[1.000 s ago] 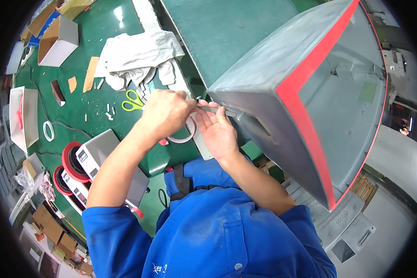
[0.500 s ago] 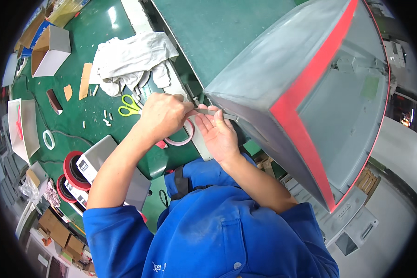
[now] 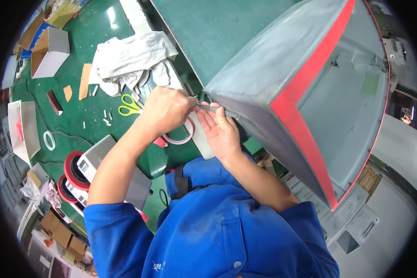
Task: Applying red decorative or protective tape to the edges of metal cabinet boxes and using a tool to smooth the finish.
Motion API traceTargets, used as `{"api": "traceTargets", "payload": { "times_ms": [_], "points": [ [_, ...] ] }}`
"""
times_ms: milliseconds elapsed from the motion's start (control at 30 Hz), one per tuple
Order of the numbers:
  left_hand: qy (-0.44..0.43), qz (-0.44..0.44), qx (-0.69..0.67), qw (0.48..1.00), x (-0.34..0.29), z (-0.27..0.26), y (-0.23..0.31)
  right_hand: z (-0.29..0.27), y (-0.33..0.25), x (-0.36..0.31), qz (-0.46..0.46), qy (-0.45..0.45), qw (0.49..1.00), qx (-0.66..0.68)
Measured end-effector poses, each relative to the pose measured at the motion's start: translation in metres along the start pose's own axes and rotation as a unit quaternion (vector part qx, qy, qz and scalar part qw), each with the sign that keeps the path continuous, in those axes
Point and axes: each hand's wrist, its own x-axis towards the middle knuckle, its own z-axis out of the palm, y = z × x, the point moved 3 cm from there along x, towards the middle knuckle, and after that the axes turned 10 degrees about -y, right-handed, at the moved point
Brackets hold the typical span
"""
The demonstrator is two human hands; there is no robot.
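Note:
My left hand [image 3: 167, 110] is closed in a fist around one end of a thin, flat grey strip [image 3: 209, 108]; its exact kind is hard to make out. Palm up, my right hand [image 3: 221, 134] pinches the strip between thumb and fingers. The strip's far end reaches the near corner of a large grey moulded shell [image 3: 252, 76], edged with a broad red band [image 3: 294, 118]. Whether strip and shell touch, I cannot tell. Below my left hand lies a roll of tape [image 3: 180, 140], and yellow-green scissors [image 3: 129, 105] rest beside it.
A crumpled white cloth [image 3: 129, 60] lies on the green table [image 3: 78, 125]. Red-rimmed rolls [image 3: 76, 170] stand by white boxes at the left. Farther off are an open carton [image 3: 53, 51], a white tray [image 3: 25, 134] and several small white cylinders [image 3: 107, 121].
My left hand has shifted slightly away from me, and its end of the strip has risen a little. My right hand has turned slightly and still grips the strip.

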Motion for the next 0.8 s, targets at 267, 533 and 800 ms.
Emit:
{"api": "traceTargets", "payload": {
  "times_ms": [267, 533, 800],
  "points": [
    [-0.022, -0.021, 0.009, 0.999, -0.005, 0.005, 0.002, 0.004, 0.002, -0.001, 0.010, -0.028, 1.000, -0.011],
    [0.013, -0.047, -0.021, 0.999, -0.017, 0.014, 0.010, -0.004, 0.004, -0.010, 0.019, -0.011, 0.999, -0.036],
    [0.013, -0.072, -0.030, 0.997, -0.022, 0.017, 0.014, -0.006, 0.005, -0.008, 0.020, -0.005, 0.998, -0.064]
  ]
}}
